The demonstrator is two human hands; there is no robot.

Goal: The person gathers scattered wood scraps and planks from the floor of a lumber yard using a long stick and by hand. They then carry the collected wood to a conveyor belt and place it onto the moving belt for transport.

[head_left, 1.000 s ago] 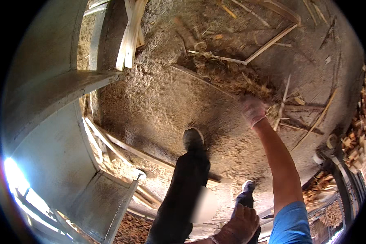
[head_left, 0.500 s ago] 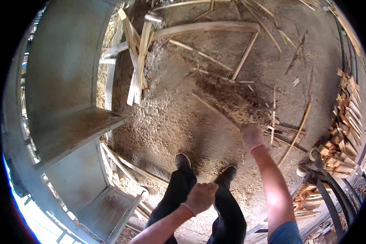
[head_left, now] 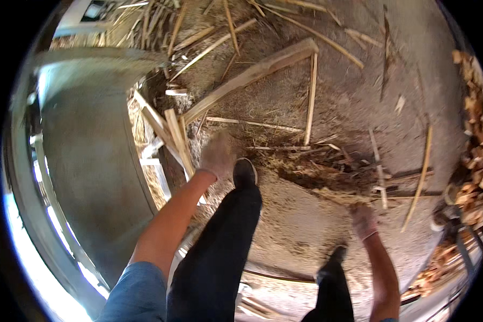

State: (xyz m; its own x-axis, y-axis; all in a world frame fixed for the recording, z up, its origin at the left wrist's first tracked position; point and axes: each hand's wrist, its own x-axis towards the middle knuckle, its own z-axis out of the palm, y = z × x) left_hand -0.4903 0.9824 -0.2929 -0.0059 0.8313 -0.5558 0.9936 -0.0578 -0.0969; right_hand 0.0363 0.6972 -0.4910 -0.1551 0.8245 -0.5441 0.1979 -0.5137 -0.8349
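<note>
Head view: gloved left hand (head_left: 216,155) hangs above slanted wooden slats (head_left: 173,134) at ten o'clock, its fingers curled loosely, holding nothing. Black shoe (head_left: 244,173) steps just beside it. At four o'clock, gloved right hand (head_left: 364,221) reaches the straw pile (head_left: 327,177); finger spread cannot be told.

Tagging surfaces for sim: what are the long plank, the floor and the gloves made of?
Plank: raw sawn wood, pale, unfinished, grain visible. Floor: looks like packed earth under sawdust and shavings, matte. Gloves on left hand and right hand: probably fabric, dusty; too blurred to be sure.
</note>
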